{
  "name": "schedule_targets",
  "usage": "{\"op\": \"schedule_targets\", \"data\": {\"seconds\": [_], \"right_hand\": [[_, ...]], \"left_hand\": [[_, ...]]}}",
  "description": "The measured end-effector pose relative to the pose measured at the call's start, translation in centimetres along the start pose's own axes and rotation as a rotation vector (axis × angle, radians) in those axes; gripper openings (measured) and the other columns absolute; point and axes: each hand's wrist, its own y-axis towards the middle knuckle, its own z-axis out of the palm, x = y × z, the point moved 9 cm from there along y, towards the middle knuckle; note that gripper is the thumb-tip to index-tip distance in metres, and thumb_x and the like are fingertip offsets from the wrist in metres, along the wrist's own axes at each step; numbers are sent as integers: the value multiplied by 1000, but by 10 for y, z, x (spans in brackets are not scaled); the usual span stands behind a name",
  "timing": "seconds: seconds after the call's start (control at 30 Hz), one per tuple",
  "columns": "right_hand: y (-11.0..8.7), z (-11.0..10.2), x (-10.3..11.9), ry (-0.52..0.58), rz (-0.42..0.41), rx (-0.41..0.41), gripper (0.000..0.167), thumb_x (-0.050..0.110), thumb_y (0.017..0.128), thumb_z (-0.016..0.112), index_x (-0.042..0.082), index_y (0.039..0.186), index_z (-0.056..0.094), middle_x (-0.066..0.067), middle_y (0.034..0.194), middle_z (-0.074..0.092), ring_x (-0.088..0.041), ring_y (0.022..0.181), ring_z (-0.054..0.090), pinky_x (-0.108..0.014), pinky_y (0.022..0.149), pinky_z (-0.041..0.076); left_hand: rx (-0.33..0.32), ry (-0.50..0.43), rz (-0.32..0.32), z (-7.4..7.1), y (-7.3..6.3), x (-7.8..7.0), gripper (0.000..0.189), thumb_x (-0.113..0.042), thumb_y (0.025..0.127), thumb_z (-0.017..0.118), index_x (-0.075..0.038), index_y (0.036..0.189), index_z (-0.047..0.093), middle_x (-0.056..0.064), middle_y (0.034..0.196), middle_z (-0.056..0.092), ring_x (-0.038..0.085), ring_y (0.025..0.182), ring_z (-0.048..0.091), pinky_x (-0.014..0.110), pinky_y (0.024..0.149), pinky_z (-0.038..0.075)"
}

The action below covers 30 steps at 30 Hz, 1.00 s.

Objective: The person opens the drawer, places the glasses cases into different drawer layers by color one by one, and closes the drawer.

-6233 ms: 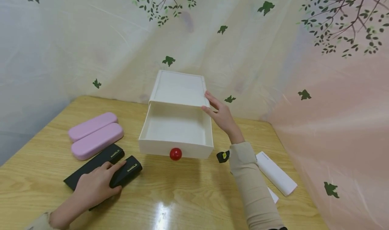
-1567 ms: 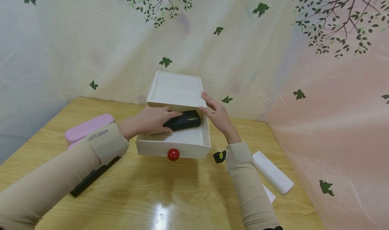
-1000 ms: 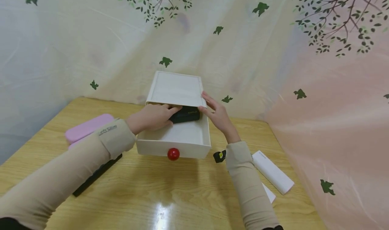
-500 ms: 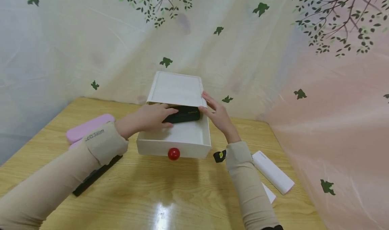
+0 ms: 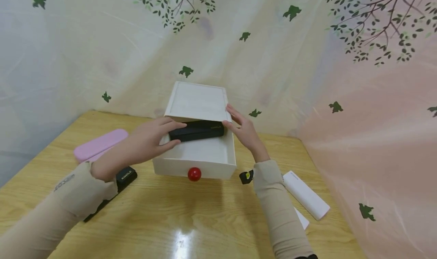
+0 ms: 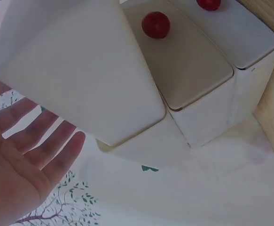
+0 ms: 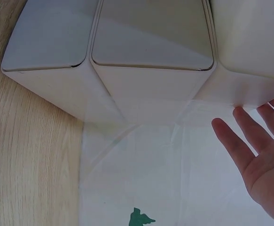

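A white drawer cabinet (image 5: 198,99) has its top drawer (image 5: 208,169), with a red knob (image 5: 194,174), pulled out. In that drawer lies a long black glasses case (image 5: 199,131) with gold lettering, its rear edge partly under the cabinet top. My left hand (image 5: 145,139) is over the drawer's left side, fingers extended around the case's left end; whether they touch it I cannot tell. My right hand (image 5: 247,135) rests its straight fingers against the cabinet's upper right side. Two lower drawers with red knobs show in the left wrist view.
Left on the wooden table (image 5: 191,221) lie pink cases (image 5: 100,145), partly behind my left arm, and another black case (image 5: 125,177). On the right are a white case (image 5: 305,194), a white piece (image 5: 301,218) partly under my sleeve, and a small black item (image 5: 246,176).
My left hand brought one black case from the table into the drawer and slid it back. It has now drawn away leftward, fingers spread. My right hand stays at the cabinet.
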Motion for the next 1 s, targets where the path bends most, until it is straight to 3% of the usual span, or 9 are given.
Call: {"op": "schedule_targets", "data": {"seconds": [0.2, 0.3, 0.4, 0.53, 0.73, 0.9, 1.0], "right_hand": [[-2, -1, -1, 2, 6, -11, 59, 34, 96, 60, 19, 150, 37, 6, 160, 25, -29, 143, 37, -46, 112, 39], [-2, -2, -1, 2, 3, -22, 58, 32, 97, 60, 19, 149, 38, 7, 160, 26, -29, 142, 37, -45, 112, 40], [-1, -1, 0, 1, -2, -18, 59, 33, 97, 59, 18, 149, 38, 8, 160, 26, -29, 142, 37, -45, 112, 40], [0, 0, 0, -4, -11, -7, 60, 35, 97, 59, 17, 150, 37, 7, 160, 25, -29, 143, 37, -45, 112, 39], [1, -1, -2, -21, -15, -14, 60, 34, 97, 59, 17, 150, 37, 7, 160, 26, -27, 143, 37, -44, 112, 39], [1, -1, -2, -25, -18, -18, 59, 34, 97, 59, 17, 149, 38, 7, 160, 27, -27, 142, 38, -43, 112, 40], [0, -3, -1, -29, -23, -20, 59, 33, 97, 59, 16, 149, 38, 7, 160, 27, -26, 143, 37, -43, 113, 39]], "left_hand": [[-171, -34, 52, -17, -28, -6, 43, -11, 87, 70, -9, 129, 59, 13, 125, 61, 32, 113, 61, 47, 83, 55], [-264, -18, 84, -23, -43, -9, 48, -6, 82, 74, -9, 128, 60, 12, 121, 63, 24, 95, 64, 37, 69, 55], [-319, -24, 85, -24, -58, -5, 50, -1, 79, 74, -8, 127, 61, 9, 115, 64, 7, 69, 53, 23, 56, 46], [-351, -41, 58, -21, -74, 5, 50, 2, 78, 73, -6, 126, 61, 7, 113, 63, 1, 68, 42, 11, 55, 38], [-396, -75, 36, -18, -91, 21, 53, 9, 74, 73, -4, 124, 62, 8, 111, 65, -1, 82, 48, 4, 69, 42], [-418, -116, 26, -12, -101, 35, 48, 11, 71, 75, -2, 116, 66, 10, 108, 68, -9, 93, 52, -4, 83, 40], [-408, -130, 17, -5, -105, 44, 44, 10, 71, 76, -2, 112, 67, 10, 106, 69, -14, 99, 53, -4, 84, 40]]}}
